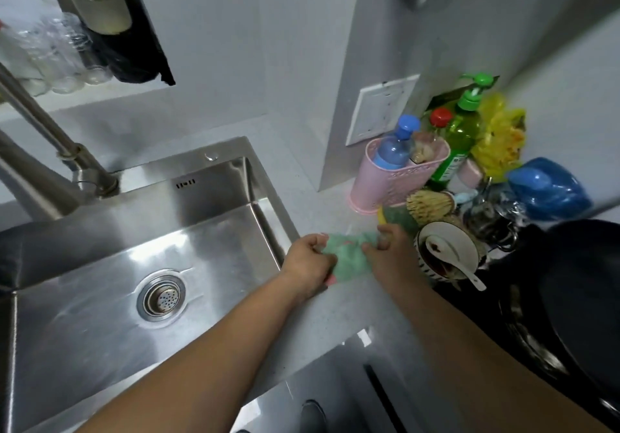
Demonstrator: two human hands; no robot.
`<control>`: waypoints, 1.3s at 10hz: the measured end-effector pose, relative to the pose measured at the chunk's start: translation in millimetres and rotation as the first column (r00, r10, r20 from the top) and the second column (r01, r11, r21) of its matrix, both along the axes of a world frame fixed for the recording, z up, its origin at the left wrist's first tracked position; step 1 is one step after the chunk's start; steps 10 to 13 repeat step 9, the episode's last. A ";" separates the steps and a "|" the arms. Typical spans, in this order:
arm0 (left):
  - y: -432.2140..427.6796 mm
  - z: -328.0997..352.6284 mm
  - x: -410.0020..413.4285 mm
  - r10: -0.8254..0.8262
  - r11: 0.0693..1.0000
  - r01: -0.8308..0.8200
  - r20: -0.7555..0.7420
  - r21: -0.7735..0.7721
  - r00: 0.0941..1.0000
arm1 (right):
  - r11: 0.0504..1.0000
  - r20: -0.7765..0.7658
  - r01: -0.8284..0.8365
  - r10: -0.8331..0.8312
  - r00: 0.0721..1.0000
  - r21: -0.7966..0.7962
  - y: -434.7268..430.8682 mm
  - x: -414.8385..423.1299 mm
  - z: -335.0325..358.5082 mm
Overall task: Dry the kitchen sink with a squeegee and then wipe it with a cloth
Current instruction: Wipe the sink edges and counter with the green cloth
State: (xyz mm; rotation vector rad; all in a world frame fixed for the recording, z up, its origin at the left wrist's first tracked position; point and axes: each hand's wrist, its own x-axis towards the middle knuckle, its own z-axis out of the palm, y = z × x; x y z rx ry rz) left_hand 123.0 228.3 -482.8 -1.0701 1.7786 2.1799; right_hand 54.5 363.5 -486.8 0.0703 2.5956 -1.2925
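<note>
A green cloth point(349, 259) is held between both hands over the pale table point(335, 311), just to the right of the steel sink point(100, 298). The left hand point(310, 264) is closed on the cloth's left edge, its grip clamped on the fabric, and the right hand point(389, 254) is closed on the right edge, its grip likewise clamped on the cloth. A pink patch is seen at the cloth's lower left corner, beside the left hand. The sink basin is seen to be bare, with a round strainer drain point(161, 296) at its middle and a steel faucet point(57, 150) rising from its back rim. No squeegee can be made out. Behind the hands, near the wall, a pink basket point(379, 184) is stood on the table with a blue-capped bottle point(396, 145) held inside it, and a green pump bottle point(459, 130) is set just beside it. A scrub brush point(429, 204) is laid in front of the basket, and a bowl point(446, 251) holding a white spoon point(469, 274) is placed just right of the right hand.
</note>
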 end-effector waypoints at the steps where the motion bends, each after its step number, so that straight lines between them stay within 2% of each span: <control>1: 4.4 -7.4 -26.7 0.006 0.991 -0.006 -0.003 -0.132 1.000 | 0.993 -0.161 -0.100 0.109 0.981 0.064 0.3 -22.8 -7.0; 2: 9.7 -18.7 -48.2 -0.023 0.970 0.027 0.018 -0.241 1.000 | 0.908 -0.248 -0.241 0.335 0.909 0.342 4.0 -41.3 -23.1; 3: 14.2 -32.9 -60.9 -0.155 0.890 0.180 0.094 -0.418 0.983 | 0.727 -0.244 -0.294 0.535 0.809 0.620 3.1 -43.1 -39.1; 4: 17.9 -41.1 -64.4 -0.145 0.854 0.173 0.095 -0.490 0.985 | 0.647 -0.154 -0.434 0.649 0.745 0.627 5.2 -37.9 -46.0; 5: 17.6 -42.3 -61.2 -0.073 0.884 0.083 0.041 -0.461 0.997 | 0.598 -0.068 -0.506 0.684 0.726 0.621 11.3 -39.7 -49.1; 6: 9.8 -35.9 -51.6 -0.004 0.889 0.010 0.014 -0.457 1.000 | 0.604 -0.041 -0.535 0.685 0.728 0.590 9.7 -46.3 -41.2; 7: -7.0 -27.8 -25.6 0.005 0.879 -0.002 0.004 -0.476 1.000 | 0.661 -0.098 -0.531 0.670 0.736 0.531 3.9 -41.2 -14.4; 8: -31.2 -8.0 11.9 0.061 0.898 -0.075 -0.045 -0.434 0.997 | 0.837 -0.300 -0.464 0.540 0.787 0.289 -10.7 -27.2 45.7; 9: -40.6 2.7 92.4 0.160 0.916 -0.165 -0.042 -0.365 0.986 | 0.823 -0.428 -0.546 0.442 0.788 -0.156 -6.9 3.3 151.8; 13: -40.6 2.7 92.4 0.160 0.916 -0.165 -0.042 -0.365 0.986 | 0.823 -0.428 -0.546 0.442 0.788 -0.156 -6.9 3.3 151.8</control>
